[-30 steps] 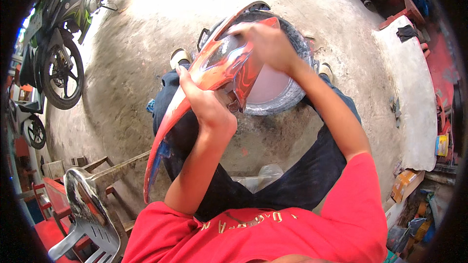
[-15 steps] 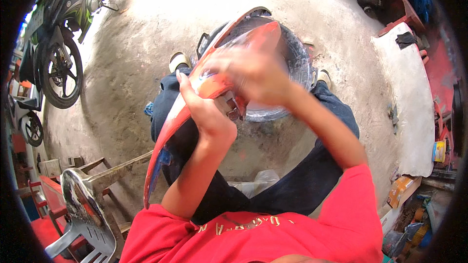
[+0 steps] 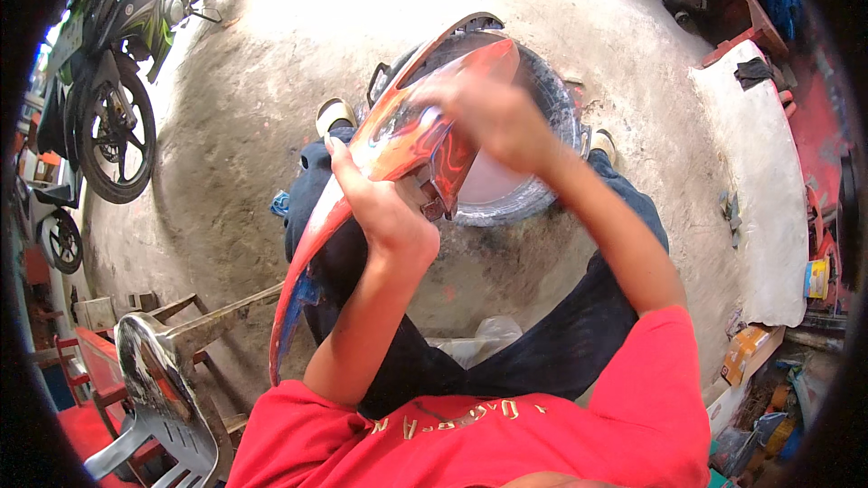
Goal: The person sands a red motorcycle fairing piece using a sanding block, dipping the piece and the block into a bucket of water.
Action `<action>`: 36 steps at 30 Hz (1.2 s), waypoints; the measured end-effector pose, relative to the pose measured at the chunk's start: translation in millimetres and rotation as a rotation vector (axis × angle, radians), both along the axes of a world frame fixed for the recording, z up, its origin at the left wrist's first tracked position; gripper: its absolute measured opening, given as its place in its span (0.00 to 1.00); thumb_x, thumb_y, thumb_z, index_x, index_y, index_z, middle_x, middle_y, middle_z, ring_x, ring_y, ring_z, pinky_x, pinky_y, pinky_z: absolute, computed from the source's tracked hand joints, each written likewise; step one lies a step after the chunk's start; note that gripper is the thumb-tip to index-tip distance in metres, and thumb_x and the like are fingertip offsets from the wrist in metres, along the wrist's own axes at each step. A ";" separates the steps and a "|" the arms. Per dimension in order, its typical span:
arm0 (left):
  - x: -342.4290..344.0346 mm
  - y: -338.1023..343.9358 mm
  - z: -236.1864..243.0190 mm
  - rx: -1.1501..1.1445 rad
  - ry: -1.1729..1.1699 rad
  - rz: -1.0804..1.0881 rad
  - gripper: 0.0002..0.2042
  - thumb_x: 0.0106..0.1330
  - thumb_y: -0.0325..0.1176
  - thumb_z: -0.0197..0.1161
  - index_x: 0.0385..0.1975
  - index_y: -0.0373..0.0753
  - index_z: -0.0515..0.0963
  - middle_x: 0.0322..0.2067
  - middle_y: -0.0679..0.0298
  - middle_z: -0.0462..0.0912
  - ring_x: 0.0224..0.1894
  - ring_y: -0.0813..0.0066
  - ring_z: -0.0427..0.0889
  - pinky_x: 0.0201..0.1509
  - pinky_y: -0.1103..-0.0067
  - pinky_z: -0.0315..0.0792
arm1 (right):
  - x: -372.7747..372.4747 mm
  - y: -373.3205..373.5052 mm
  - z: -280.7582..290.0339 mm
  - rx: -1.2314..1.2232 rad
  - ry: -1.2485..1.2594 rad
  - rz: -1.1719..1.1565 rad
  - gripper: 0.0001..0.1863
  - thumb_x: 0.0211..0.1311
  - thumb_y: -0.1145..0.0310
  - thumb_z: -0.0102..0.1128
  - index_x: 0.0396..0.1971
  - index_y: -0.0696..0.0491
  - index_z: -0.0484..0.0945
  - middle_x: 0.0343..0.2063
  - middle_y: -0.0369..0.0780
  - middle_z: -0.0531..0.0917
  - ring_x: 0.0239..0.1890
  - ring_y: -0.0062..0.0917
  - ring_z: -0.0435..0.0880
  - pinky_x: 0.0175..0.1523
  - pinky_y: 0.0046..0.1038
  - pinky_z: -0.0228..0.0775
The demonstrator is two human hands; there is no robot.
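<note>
At the far left, a motorbike (image 3: 113, 122) stands on the floor, with a chair (image 3: 176, 425) nearer the person. Right of the chair begins the narrow tail of the orange panel (image 3: 407, 152), low beside the left forearm. From there its long axis curves up and to the right, over the person's left thigh, away from the body.

The left hand (image 3: 391, 212) is clamped on the panel about midway along, thumb laid over the upper face (the other fingers are mostly hidden beneath). From this grip the tail runs back toward the person, while the broad, patterned part lies ahead and to the right. That part spreads into a slim, dark-edged arm on the left and a pointed wing on the right, both over the round tub (image 3: 503, 211), which stands between the feet.

The right hand (image 3: 497, 122) is over the broad part, its forearm crossing from the right, so it is the nearer hand to the wing, and the left the nearer to the tail. Its fingers are blurred; I cannot tell whether they press together, stand apart or hold something. Well apart at the right are a pale slab (image 3: 759, 208) and a box (image 3: 752, 349).
</note>
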State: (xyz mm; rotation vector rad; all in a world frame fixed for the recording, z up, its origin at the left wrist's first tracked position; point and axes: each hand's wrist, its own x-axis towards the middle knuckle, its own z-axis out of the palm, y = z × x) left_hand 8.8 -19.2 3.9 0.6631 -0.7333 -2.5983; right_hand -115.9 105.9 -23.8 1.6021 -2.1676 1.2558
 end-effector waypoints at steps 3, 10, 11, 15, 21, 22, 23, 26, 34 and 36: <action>-3.5 3.4 0.1 0.019 -0.041 -0.037 0.36 0.77 0.64 0.37 0.64 0.36 0.70 0.58 0.56 0.80 0.57 0.60 0.81 0.63 0.67 0.73 | -40.2 24.6 -4.5 0.165 -0.470 -0.368 0.15 0.68 0.68 0.57 0.52 0.53 0.83 0.51 0.47 0.86 0.55 0.40 0.85 0.63 0.41 0.73; -0.3 -5.3 2.4 -0.001 0.008 0.004 0.35 0.78 0.60 0.35 0.64 0.32 0.70 0.59 0.52 0.79 0.59 0.57 0.80 0.66 0.65 0.71 | 4.9 -7.9 1.9 -0.009 0.097 0.029 0.16 0.72 0.68 0.52 0.53 0.56 0.82 0.50 0.46 0.86 0.54 0.39 0.85 0.63 0.37 0.75; -3.3 1.3 7.0 -0.007 -0.008 0.023 0.34 0.79 0.57 0.35 0.64 0.30 0.70 0.60 0.50 0.78 0.61 0.53 0.78 0.69 0.62 0.68 | -23.5 8.4 -4.8 0.110 0.093 -0.113 0.16 0.73 0.69 0.50 0.52 0.57 0.82 0.49 0.46 0.86 0.53 0.38 0.86 0.61 0.35 0.76; -4.5 -1.0 4.6 -0.006 -0.040 0.062 0.34 0.79 0.57 0.34 0.64 0.30 0.69 0.60 0.50 0.78 0.61 0.53 0.79 0.69 0.62 0.68 | -11.1 -5.4 -20.0 -0.120 -0.024 -0.131 0.13 0.69 0.72 0.53 0.48 0.53 0.85 0.47 0.45 0.87 0.54 0.37 0.85 0.62 0.38 0.74; -3.0 -2.7 3.3 -0.011 0.020 0.013 0.36 0.78 0.61 0.35 0.65 0.33 0.69 0.58 0.56 0.80 0.57 0.60 0.81 0.67 0.66 0.69 | -8.9 -8.1 -24.6 -0.110 -0.030 -0.076 0.15 0.66 0.74 0.55 0.50 0.52 0.84 0.47 0.45 0.87 0.54 0.40 0.85 0.63 0.38 0.74; -2.5 1.1 9.2 -0.026 -0.070 0.005 0.33 0.79 0.57 0.36 0.64 0.31 0.70 0.59 0.51 0.79 0.60 0.54 0.79 0.69 0.63 0.69 | -32.2 9.2 -22.5 -0.076 -0.178 -0.204 0.16 0.66 0.74 0.55 0.51 0.52 0.83 0.46 0.45 0.87 0.54 0.41 0.84 0.61 0.38 0.75; -0.9 4.1 10.5 -0.025 -0.067 0.001 0.33 0.79 0.57 0.36 0.64 0.31 0.70 0.59 0.51 0.79 0.60 0.54 0.79 0.69 0.63 0.69 | -48.9 22.2 -24.8 0.054 -0.350 -0.376 0.16 0.66 0.74 0.56 0.51 0.53 0.83 0.47 0.46 0.87 0.54 0.42 0.84 0.60 0.38 0.76; -1.0 -10.2 2.5 -0.022 -0.021 0.077 0.33 0.79 0.57 0.37 0.63 0.32 0.70 0.58 0.52 0.80 0.60 0.56 0.80 0.68 0.63 0.69 | 30.1 -19.0 -3.9 -0.128 0.015 -0.069 0.15 0.66 0.75 0.53 0.51 0.55 0.82 0.49 0.47 0.86 0.54 0.43 0.84 0.62 0.38 0.75; -4.1 -4.8 2.7 -0.028 -0.028 0.035 0.31 0.80 0.55 0.35 0.63 0.33 0.70 0.58 0.52 0.80 0.60 0.56 0.79 0.68 0.63 0.69 | -37.2 11.4 -22.4 -0.046 -0.185 -0.370 0.14 0.69 0.75 0.54 0.51 0.54 0.81 0.50 0.46 0.86 0.49 0.39 0.88 0.56 0.36 0.81; -0.2 -11.2 6.9 -0.030 -0.027 0.038 0.31 0.80 0.55 0.35 0.63 0.33 0.70 0.58 0.52 0.80 0.60 0.56 0.79 0.68 0.63 0.69 | 4.5 -10.6 -22.8 -0.110 -0.003 -0.179 0.13 0.69 0.74 0.54 0.50 0.53 0.82 0.51 0.45 0.86 0.53 0.40 0.86 0.61 0.39 0.77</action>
